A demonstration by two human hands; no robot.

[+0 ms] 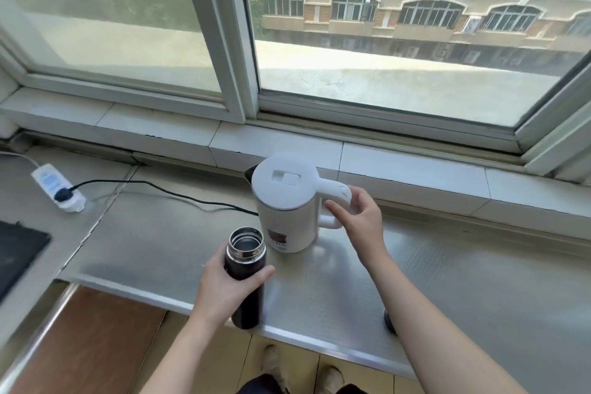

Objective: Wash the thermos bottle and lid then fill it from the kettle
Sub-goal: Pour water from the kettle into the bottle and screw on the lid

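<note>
At a steel counter under a window, a person's left hand is wrapped around an uncapped black thermos bottle, upright just beside a white electric kettle. The right hand hovers with fingers spread at the kettle's handle, not yet closed. Washing looks finished; pouring remains. A dark object at the counter's edge, possibly the lid, lies apart.

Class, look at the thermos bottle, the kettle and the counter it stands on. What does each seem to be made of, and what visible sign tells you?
Thermos bottle: probably metal, dark coated body, bare shiny steel-like threaded mouth.
Kettle: white matte outer shell and handle, likely plastic, with a thin metallic line under the lid.
Counter: looks like sheet metal, silvery, finely textured, with soft reflections.
</note>
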